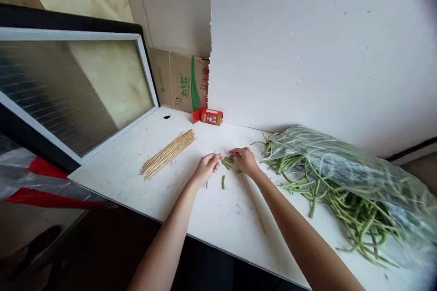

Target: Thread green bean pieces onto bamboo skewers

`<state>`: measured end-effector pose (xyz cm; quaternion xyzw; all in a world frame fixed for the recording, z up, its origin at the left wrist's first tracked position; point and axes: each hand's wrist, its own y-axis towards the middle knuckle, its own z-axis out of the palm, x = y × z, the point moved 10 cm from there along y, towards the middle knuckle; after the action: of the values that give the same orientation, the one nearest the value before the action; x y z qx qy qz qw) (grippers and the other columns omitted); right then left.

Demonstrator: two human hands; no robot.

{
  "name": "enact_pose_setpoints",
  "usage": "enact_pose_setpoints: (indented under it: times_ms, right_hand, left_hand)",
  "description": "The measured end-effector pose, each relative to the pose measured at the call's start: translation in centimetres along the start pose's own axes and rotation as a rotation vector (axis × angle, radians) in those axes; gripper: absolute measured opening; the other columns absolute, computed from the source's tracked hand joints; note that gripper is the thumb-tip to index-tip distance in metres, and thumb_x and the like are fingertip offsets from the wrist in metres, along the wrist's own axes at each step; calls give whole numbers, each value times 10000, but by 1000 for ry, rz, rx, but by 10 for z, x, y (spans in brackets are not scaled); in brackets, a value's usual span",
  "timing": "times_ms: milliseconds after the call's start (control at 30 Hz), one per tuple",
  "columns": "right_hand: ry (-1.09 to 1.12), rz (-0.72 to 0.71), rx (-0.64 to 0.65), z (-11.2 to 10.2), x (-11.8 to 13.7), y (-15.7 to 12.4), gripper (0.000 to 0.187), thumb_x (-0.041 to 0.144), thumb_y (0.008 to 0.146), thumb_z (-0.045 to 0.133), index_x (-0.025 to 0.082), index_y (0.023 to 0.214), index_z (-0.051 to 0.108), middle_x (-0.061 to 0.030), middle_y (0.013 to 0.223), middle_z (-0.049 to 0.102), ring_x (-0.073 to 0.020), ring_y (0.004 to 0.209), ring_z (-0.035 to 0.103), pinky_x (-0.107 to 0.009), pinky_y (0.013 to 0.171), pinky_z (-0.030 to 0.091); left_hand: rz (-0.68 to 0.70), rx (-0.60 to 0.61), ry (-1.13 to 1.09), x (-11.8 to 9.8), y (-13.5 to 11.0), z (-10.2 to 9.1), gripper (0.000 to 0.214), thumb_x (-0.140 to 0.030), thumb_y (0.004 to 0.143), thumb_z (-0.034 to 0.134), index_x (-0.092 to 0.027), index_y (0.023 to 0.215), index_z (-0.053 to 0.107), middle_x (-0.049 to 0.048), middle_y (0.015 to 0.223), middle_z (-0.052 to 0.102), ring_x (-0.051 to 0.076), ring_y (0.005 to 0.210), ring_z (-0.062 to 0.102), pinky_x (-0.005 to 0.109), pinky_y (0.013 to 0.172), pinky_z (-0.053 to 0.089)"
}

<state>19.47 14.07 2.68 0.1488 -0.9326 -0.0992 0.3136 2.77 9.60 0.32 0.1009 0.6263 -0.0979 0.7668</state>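
Note:
My left hand [206,166] is closed in a pinch at the left end of a small bunch of short green bean pieces [227,163]; what is between its fingertips is too small to make out. Across the bunch, my right hand [246,160] has its fingers bent and drawn together over the right end, and whatever they grip is hidden. A thin wooden skewer [254,202] runs from below my right hand toward the table's front edge. One cut bean piece [223,182] lies just in front of the bunch, and a smaller green bit [206,185] is by my left wrist.
A bundle of wooden skewers [168,154] lies to the left. At right, long green beans [363,218] spill from a clear plastic bag [327,159]. A red box [211,117] and a cardboard carton [180,81] stand behind. A framed glass panel [82,86] borders the white table [218,218].

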Motion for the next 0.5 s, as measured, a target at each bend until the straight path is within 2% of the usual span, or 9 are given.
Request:
enact_pose_setpoints:
  times_ms: [100, 167, 300, 400, 500]
  right_hand:
    - [-1, -6, -73, -10, 7, -3, 304, 216, 1031, 513, 249, 1059, 813, -63, 927, 830, -301, 999, 651, -436, 947, 474]
    - [51, -68, -100, -17, 22, -10, 293, 264, 1055, 520, 245, 1127, 803, -79, 971, 824, -297, 1020, 653, -436, 954, 472]
    - [223, -244, -32, -21, 61, -33, 311, 405, 1068, 565, 269, 1276, 752, -85, 1048, 799, -276, 1028, 664, -437, 961, 482]
    - [257, -281, -44, -23, 73, -48, 305, 441, 1002, 680, 299, 1258, 767, -86, 1052, 782, -277, 1016, 653, -444, 935, 498]
    - [281, -289, -126, -31, 73, -57, 237, 396, 999, 692, 307, 1190, 800, -86, 1019, 780, -273, 990, 643, -441, 904, 514]
  left_hand:
    - [-2, 41, 34, 0, -2, 4, 607, -703, 891, 654, -112, 1030, 683, -40, 701, 486, 82, 605, 415, 242, 569, 311]
    - [2, 76, 60, 0, -3, 7, 577, -684, 905, 652, -115, 988, 694, -31, 709, 502, 84, 611, 423, 243, 571, 312]
    - [13, 155, 105, 1, -6, 15, 525, -645, 934, 640, -124, 913, 695, -12, 724, 543, 90, 628, 433, 243, 586, 327]
    - [8, 209, 118, 0, -9, 22, 505, -630, 947, 632, -129, 948, 697, 2, 748, 573, 101, 656, 455, 245, 616, 364]
    - [-1, 258, 122, -2, -13, 29, 488, -616, 949, 642, -131, 953, 697, 8, 761, 581, 104, 672, 478, 245, 641, 392]
